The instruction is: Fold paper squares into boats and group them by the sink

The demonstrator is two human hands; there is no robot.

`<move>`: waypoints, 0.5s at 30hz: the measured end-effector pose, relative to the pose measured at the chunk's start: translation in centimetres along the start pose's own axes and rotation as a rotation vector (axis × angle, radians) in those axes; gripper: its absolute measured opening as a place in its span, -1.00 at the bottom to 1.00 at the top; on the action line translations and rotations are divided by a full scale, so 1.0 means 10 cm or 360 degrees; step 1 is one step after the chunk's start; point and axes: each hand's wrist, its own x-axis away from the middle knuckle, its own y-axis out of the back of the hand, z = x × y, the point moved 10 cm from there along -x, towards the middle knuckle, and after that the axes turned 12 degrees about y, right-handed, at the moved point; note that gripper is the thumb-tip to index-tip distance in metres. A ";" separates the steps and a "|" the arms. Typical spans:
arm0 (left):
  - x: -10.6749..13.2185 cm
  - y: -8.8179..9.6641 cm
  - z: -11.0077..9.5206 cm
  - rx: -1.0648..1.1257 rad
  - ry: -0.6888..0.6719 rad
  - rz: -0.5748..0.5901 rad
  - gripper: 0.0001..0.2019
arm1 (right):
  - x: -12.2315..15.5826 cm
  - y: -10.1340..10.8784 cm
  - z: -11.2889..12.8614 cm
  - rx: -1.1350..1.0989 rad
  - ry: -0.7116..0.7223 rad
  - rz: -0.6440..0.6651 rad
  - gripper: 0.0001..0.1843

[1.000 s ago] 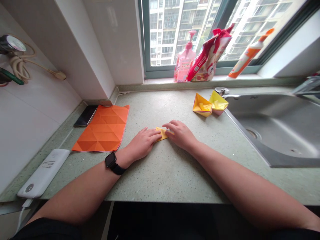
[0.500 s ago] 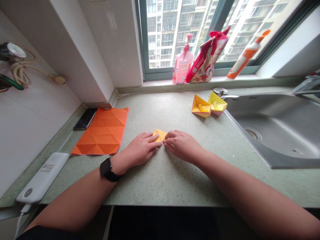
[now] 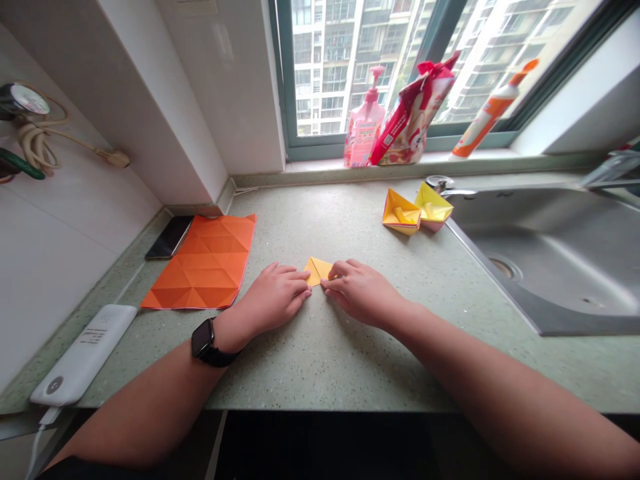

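Note:
A small piece of folded yellow paper (image 3: pixel 317 268) lies on the counter between my hands, with crease lines meeting near its middle. My left hand (image 3: pixel 280 296), wearing a black watch (image 3: pixel 204 339) at the wrist, grips the paper's left edge with its fingertips. At the paper's right corner, my right hand (image 3: pixel 361 291) pinches it between thumb and fingers, hiding that corner. Farther back on the right stand two folded paper pieces, one orange-yellow (image 3: pixel 400 215) and one lighter yellow (image 3: pixel 434 208).
Creased orange paper (image 3: pixel 203 263) lies at left, beside a black phone (image 3: pixel 170 237) and a white power bank (image 3: pixel 85 357) with a cable. A steel sink (image 3: pixel 565 267) is on the right. A pink pump bottle (image 3: pixel 364 133), a red bag (image 3: pixel 413 123) and an orange-white bottle (image 3: pixel 487 120) stand on the sill.
My left hand has drawn back leftward off the paper's middle, uncovering more of it. My right fingers have shifted slightly left along its lower edge.

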 end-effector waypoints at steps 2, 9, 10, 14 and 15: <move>0.02 0.01 0.03 -0.0019 0.0048 0.0098 -0.70 | 0.01 0.02 -0.01 -0.0005 -0.0048 0.0059 -0.74; 0.10 0.03 0.11 -0.0001 0.0161 0.0249 -0.69 | 0.08 0.08 -0.13 0.0010 -0.0321 0.0237 -0.67; 0.11 0.04 0.11 0.0013 0.0149 0.0247 -0.69 | 0.09 0.09 -0.16 0.0011 -0.0367 0.0245 -0.66; 0.12 0.06 0.13 0.0040 0.0141 0.0251 -0.70 | 0.16 0.10 -0.30 0.0026 -0.0511 0.0246 -0.62; 0.12 0.06 0.14 0.0038 0.0147 0.0260 -0.70 | 0.17 0.11 -0.33 0.0036 -0.0535 0.0239 -0.62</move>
